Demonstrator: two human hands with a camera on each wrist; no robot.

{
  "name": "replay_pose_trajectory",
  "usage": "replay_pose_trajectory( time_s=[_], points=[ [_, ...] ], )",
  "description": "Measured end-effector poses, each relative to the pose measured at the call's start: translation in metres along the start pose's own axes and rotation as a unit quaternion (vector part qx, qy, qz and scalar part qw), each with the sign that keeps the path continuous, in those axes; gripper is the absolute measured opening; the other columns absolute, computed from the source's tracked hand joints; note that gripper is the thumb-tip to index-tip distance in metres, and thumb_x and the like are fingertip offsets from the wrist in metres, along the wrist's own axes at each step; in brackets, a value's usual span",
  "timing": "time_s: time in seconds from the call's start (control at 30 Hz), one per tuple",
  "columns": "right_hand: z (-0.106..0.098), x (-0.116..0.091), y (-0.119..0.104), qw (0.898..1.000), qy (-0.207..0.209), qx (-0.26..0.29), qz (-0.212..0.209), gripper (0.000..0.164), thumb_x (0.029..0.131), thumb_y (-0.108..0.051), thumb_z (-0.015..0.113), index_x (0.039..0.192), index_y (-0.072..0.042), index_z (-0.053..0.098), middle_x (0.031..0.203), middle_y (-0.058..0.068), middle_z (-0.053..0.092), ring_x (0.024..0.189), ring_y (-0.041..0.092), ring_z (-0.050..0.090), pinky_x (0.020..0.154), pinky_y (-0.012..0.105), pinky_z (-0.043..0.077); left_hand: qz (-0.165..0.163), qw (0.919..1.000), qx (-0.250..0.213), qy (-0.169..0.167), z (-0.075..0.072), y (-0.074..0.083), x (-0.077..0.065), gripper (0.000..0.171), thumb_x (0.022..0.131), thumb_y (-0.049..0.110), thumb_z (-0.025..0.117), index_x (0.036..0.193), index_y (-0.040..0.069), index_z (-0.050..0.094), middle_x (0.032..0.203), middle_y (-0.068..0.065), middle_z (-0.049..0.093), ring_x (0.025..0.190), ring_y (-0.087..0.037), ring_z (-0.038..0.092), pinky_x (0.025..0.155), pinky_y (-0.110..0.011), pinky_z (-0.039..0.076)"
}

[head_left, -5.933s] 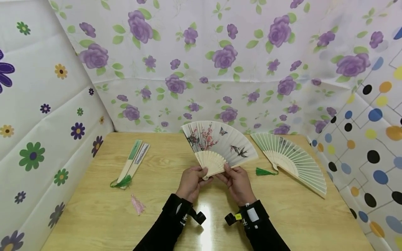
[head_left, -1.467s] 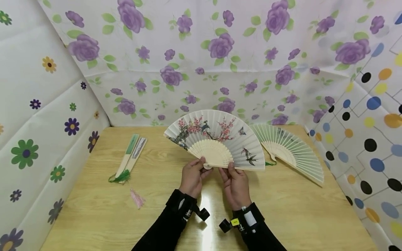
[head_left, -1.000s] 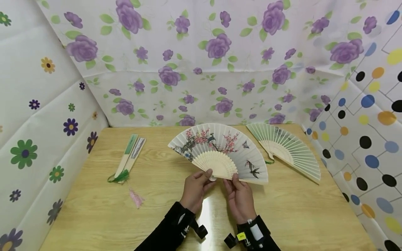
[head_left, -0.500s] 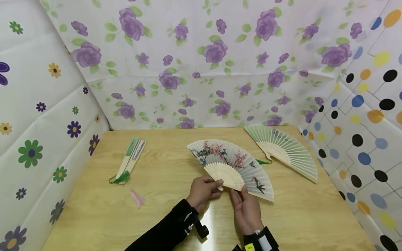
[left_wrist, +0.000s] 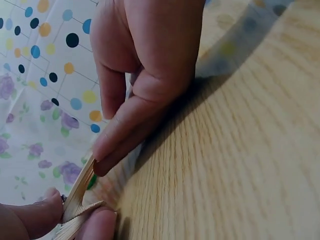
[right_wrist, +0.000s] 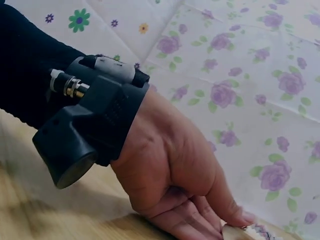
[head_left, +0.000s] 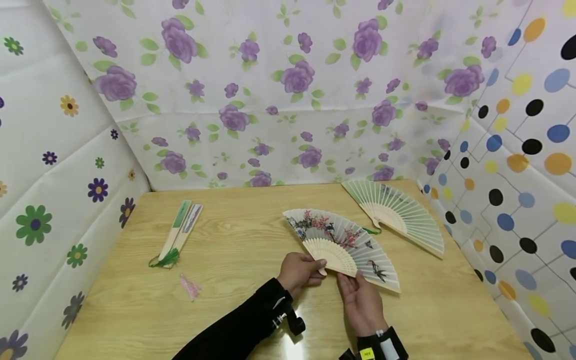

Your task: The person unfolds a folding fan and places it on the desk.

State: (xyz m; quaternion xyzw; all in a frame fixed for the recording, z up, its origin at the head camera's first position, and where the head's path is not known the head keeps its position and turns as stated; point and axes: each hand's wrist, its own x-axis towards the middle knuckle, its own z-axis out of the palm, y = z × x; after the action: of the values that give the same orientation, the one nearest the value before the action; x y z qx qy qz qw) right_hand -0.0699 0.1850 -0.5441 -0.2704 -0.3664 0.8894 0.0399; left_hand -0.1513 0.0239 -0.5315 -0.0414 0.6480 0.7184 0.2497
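White pleated fan with pink blossoms and dark birds, spread in the pinch of both hands

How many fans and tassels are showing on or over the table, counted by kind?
Open fans: 2 (white open fan, green open fan)
Folded fans: 2 (green folded fan, grey folded fan)
Green tassels: 2 (one by the folded fans, one by the green open fan)
Pink tassel: 1
Total: 7
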Motion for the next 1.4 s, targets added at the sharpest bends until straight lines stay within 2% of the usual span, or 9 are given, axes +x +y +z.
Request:
replay_pose_trajectory(
  time_s=[0.17, 0.53, 0.73, 0.9, 1.1, 1.2, 1.27, 1.33, 1.4],
  points=[
    [-0.006, 0.005, -0.003, 1.000, -0.003, 0.025, 0.016, 0.062, 0.127, -0.025, 0.022, 0.181, -0.002, 0.003, 0.180, 0.016, 0.028, 0.172, 0.022, 0.029, 0.136, 0.024, 0.042, -0.012, 0.9999, 0.006, 0.003, 0.004, 0.001, 0.005, 0.022, 0.104, 0.007, 0.084, 0.112, -0.012, 0.076, 0.102, -0.030, 0.084, 0.070, -0.014, 0.080, 0.072, -0.033, 0.074],
    [-0.005, 0.005, -0.015, 0.997, -0.020, 0.055, 0.045, 0.066, 0.126, -0.030, 0.016, 0.180, -0.002, -0.009, 0.190, 0.026, 0.002, 0.179, 0.034, 0.014, 0.143, 0.033, 0.034, 0.004, 0.9989, 0.045, -0.008, 0.004, 0.005, 0.011, 0.027, 0.103, 0.015, 0.087, 0.113, -0.010, 0.082, 0.101, -0.029, 0.085, 0.075, -0.015, 0.082, 0.071, -0.031, 0.074],
    [-0.004, -0.003, -0.018, 0.995, -0.018, 0.077, 0.065, 0.068, 0.125, -0.028, 0.018, 0.179, 0.000, -0.011, 0.190, 0.027, 0.000, 0.179, 0.038, 0.011, 0.148, 0.041, 0.025, 0.006, 0.9983, 0.056, -0.017, 0.003, 0.005, 0.010, 0.027, 0.101, 0.015, 0.088, 0.114, -0.008, 0.085, 0.098, -0.027, 0.085, 0.072, -0.012, 0.081, 0.069, -0.028, 0.073],
    [-0.005, -0.019, -0.006, 0.995, -0.048, 0.026, 0.086, 0.068, 0.124, -0.025, 0.019, 0.178, 0.006, -0.008, 0.188, 0.032, 0.001, 0.178, 0.045, 0.012, 0.150, 0.051, 0.020, 0.023, 0.9941, 0.105, -0.008, -0.002, 0.002, 0.004, 0.028, 0.100, 0.020, 0.089, 0.111, -0.006, 0.085, 0.095, -0.024, 0.086, 0.077, -0.018, 0.084, 0.071, -0.030, 0.074],
    [0.011, -0.036, 0.012, 0.990, -0.073, -0.070, 0.097, 0.067, 0.125, -0.030, 0.024, 0.179, 0.005, 0.002, 0.186, 0.033, 0.015, 0.176, 0.045, 0.023, 0.147, 0.054, 0.027, 0.051, 0.9909, 0.124, 0.012, -0.032, 0.004, -0.014, 0.033, 0.103, 0.026, 0.087, 0.113, -0.006, 0.084, 0.097, -0.020, 0.087, 0.085, -0.023, 0.086, 0.077, -0.032, 0.075],
    [0.022, -0.041, 0.018, 0.983, -0.084, -0.140, 0.086, 0.057, 0.126, -0.032, 0.034, 0.173, -0.001, 0.027, 0.173, 0.022, 0.046, 0.160, 0.036, 0.052, 0.138, 0.048, 0.047, 0.089, 0.9794, 0.175, 0.045, -0.054, 0.009, -0.019, 0.034, 0.105, 0.029, 0.084, 0.118, -0.002, 0.085, 0.103, -0.016, 0.087, 0.090, -0.022, 0.084, 0.081, -0.033, 0.073],
    [0.032, -0.041, 0.022, 0.977, -0.100, -0.177, 0.067, 0.044, 0.125, -0.028, 0.041, 0.160, -0.002, 0.045, 0.158, 0.012, 0.061, 0.144, 0.025, 0.065, 0.126, 0.041, 0.058, 0.122, 0.9641, 0.221, 0.082, -0.074, 0.014, -0.017, 0.033, 0.107, 0.030, 0.080, 0.124, 0.002, 0.084, 0.111, -0.015, 0.086, 0.099, -0.025, 0.083, 0.089, -0.039, 0.072],
    [0.045, -0.037, 0.027, 0.972, -0.116, -0.199, 0.045, 0.032, 0.122, -0.020, 0.046, 0.146, -0.002, 0.056, 0.147, 0.008, 0.068, 0.131, 0.018, 0.071, 0.116, 0.035, 0.064, 0.158, 0.9385, 0.279, 0.127, -0.101, 0.020, -0.009, 0.036, 0.108, 0.029, 0.077, 0.132, 0.004, 0.082, 0.123, -0.017, 0.085, 0.111, -0.034, 0.081, 0.099, -0.050, 0.069],
    [0.061, -0.029, 0.036, 0.966, -0.143, -0.214, 0.032, 0.031, 0.120, -0.015, 0.048, 0.143, 0.001, 0.060, 0.150, 0.013, 0.066, 0.132, 0.020, 0.071, 0.116, 0.034, 0.064, 0.190, 0.9084, 0.328, 0.176, -0.139, 0.016, 0.009, 0.043, 0.108, 0.032, 0.073, 0.140, 0.003, 0.077, 0.136, -0.021, 0.080, 0.126, -0.043, 0.076, 0.110, -0.060, 0.064]
  ],
)
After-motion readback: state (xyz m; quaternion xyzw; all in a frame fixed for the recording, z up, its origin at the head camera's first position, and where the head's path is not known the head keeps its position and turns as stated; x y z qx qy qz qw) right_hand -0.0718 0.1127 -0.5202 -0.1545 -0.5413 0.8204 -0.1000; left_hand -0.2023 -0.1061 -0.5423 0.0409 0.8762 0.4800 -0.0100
